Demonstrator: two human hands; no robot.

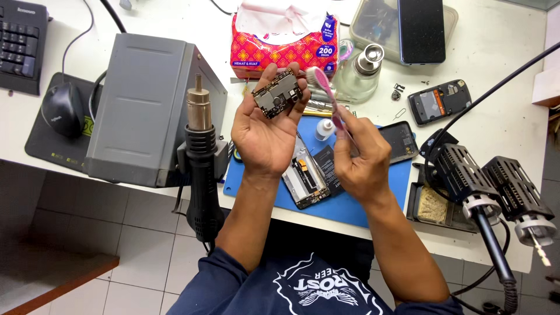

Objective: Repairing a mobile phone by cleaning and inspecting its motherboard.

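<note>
The left hand is holding a circuit board above the mat, with the right hand and its toothbrush just to the right. An opened phone is lying on the mat beneath them. A tissue pack is sitting behind, a hot-air station to the left, and soldering stands to the right.

Two soldering irons (holstered), three phones.

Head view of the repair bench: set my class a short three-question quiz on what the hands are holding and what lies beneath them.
1. True or false: the left hand holds a circuit board.
2. The right hand holds: A a screwdriver, B a pink toothbrush, C tweezers?
3. Fill in: the opened phone lies on a ____ mat.

Key: 1 true; 2 B; 3 blue.
</note>
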